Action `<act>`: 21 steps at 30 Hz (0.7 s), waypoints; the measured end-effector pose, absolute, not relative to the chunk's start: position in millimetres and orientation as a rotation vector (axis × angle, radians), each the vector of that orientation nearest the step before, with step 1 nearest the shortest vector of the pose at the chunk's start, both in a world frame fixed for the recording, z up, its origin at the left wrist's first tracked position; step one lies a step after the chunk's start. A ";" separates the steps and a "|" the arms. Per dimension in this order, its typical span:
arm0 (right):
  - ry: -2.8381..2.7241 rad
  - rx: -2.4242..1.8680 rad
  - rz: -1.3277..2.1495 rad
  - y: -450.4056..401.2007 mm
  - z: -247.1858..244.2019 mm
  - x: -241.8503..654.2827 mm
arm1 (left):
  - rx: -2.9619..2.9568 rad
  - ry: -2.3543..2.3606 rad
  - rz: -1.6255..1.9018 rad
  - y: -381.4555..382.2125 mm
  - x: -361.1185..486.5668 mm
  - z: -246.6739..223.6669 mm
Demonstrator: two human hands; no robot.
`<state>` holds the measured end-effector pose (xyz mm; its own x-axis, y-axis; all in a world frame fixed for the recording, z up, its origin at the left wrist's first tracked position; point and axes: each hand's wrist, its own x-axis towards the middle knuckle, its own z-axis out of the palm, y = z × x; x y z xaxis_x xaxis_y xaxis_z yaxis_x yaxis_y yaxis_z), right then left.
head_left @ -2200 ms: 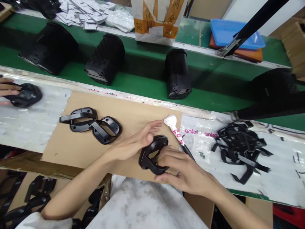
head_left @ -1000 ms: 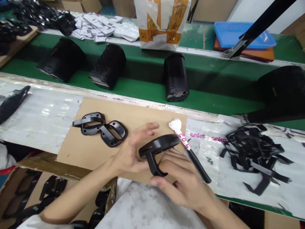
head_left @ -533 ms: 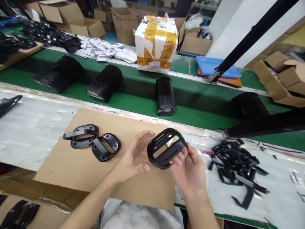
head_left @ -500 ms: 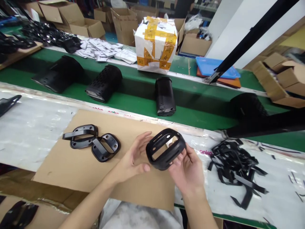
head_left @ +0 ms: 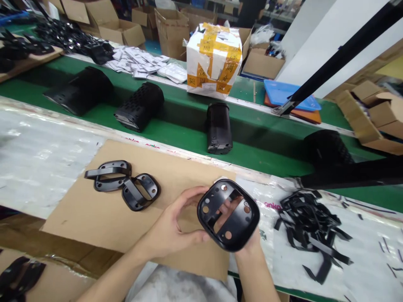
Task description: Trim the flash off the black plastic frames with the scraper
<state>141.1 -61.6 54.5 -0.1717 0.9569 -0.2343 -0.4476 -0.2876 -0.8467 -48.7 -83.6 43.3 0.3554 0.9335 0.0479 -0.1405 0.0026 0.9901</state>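
Note:
A rounded black plastic frame (head_left: pixel 229 214) with a wide slot and several holes faces me above the cardboard sheet (head_left: pixel 94 226). My right hand (head_left: pixel 248 245) holds it from behind; some of its fingers show through the slot. At the frame's left edge is my left hand (head_left: pixel 176 222), curved, with thumb and fingers wide apart; its fingertips are at the rim, and whether they touch cannot be made out. Two similar black frames with strap handles, one at the left (head_left: pixel 112 175) and one beside it (head_left: pixel 141 192), lie on the cardboard.
Black straps (head_left: pixel 311 222) are heaped at the right. Behind, a green conveyor (head_left: pixel 179 126) carries black cylindrical housings (head_left: pixel 219 128). A taped white box (head_left: pixel 214 61) and white packets (head_left: pixel 137 61) stand beyond. A dark metal post (head_left: pixel 333 58) slants across the upper right.
The frame in my right hand has turned so its holed inner face shows, and has moved slightly right and down. My left hand has shifted a little right with it. The camera view has shifted slightly.

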 end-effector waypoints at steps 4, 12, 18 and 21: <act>-0.349 -0.913 1.716 -59.4 56.4 141.2 | 1.213 0.774 1.050 -85.4 -46.1 41.1; -0.272 -0.844 1.731 -58.2 72.4 141.0 | 1.047 0.738 1.059 -91.7 -49.0 40.7; -0.551 -0.824 1.684 -66.2 67.4 143.2 | 0.779 0.760 0.900 -96.2 -49.2 37.8; -0.928 -0.962 1.547 -68.7 55.9 148.9 | 0.689 0.823 0.815 -99.0 -57.5 35.2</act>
